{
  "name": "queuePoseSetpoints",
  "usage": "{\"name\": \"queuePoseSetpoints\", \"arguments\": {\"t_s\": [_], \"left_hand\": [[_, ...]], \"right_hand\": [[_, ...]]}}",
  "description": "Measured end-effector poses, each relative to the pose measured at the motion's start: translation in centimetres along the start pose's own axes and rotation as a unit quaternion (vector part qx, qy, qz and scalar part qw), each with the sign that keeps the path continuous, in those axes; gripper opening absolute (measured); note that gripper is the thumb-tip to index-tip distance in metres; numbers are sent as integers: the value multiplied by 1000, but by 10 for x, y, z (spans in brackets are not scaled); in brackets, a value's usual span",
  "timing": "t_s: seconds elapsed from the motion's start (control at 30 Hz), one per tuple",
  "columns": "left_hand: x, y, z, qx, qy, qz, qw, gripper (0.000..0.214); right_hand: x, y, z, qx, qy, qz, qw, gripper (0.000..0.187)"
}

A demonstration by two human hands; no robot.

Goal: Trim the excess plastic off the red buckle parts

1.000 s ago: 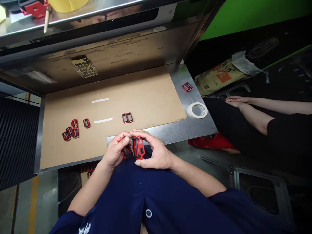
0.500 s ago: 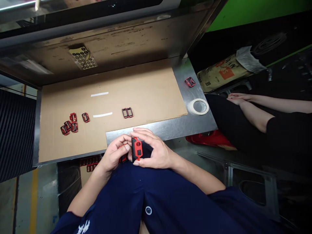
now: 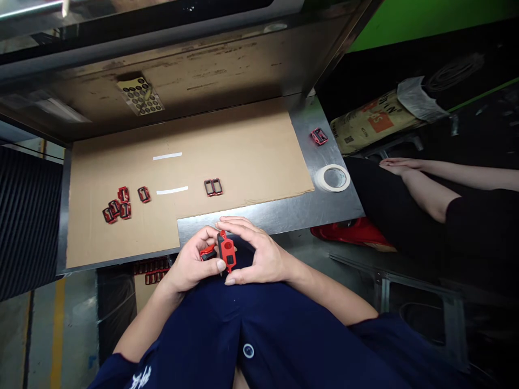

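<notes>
Rotated since a second ago: the red-and-black plastic clip (image 3: 227, 252) now shows a narrower face, upright just off the steel bench (image 3: 284, 213) edge, so it's still being worked, not set down. Left hand (image 3: 190, 267) curls tight round a small red piece (image 3: 207, 253), thumb under the clip, and right hand (image 3: 259, 256) is closed on it from behind. Pile of red clips (image 3: 115, 205) on the cardboard (image 3: 243, 151) hasn't budged.
</notes>
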State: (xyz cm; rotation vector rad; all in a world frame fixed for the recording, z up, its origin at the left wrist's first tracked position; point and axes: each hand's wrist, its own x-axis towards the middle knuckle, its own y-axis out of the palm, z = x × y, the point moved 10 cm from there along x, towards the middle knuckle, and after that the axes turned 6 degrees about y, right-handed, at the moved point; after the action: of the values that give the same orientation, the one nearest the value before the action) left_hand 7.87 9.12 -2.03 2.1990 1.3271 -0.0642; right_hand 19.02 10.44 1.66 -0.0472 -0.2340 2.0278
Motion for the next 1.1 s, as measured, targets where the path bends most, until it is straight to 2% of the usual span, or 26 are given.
{"name": "queuePoseSetpoints", "arguments": {"t_s": [0.03,0.1,0.17,0.23,0.37,0.47,0.57,0.7,0.87,1.0,1.1], "left_hand": [[-1,-1,-1,-5,0,-6,1000,43],[-3,-3,-1,-14,0,-19,1000,43],[-6,-6,1,-15,-2,-26,1000,43],[-9,-8,4,-4,-7,-28,1000,41],[-12,-11,4,44,0,-36,998,38],[-13,-10,-2,93,16,-40,995,35],[-14,-11,-7,146,20,-50,988,34],[-17,-16,-8,213,27,-62,975,36],[-19,-19,-20,318,97,-70,941,44],[-18,-18,-24,342,119,-67,930,43],[-19,-30,-22,326,97,-109,934,43]], "right_hand": [[-1,-2,-4,27,20,0,999,96],[-3,-7,-13,104,61,-9,993,78],[-5,-10,-22,193,99,-22,976,52],[-6,-8,-30,267,137,-20,954,37],[-5,6,-34,360,180,18,915,35],[-5,10,-36,385,195,15,902,32],[-5,12,-39,373,207,16,904,29],[-2,9,-35,329,190,17,925,32],[1,8,-29,285,176,29,942,32],[1,7,-26,247,160,23,955,24],[1,2,-21,205,134,4,969,21]]}}
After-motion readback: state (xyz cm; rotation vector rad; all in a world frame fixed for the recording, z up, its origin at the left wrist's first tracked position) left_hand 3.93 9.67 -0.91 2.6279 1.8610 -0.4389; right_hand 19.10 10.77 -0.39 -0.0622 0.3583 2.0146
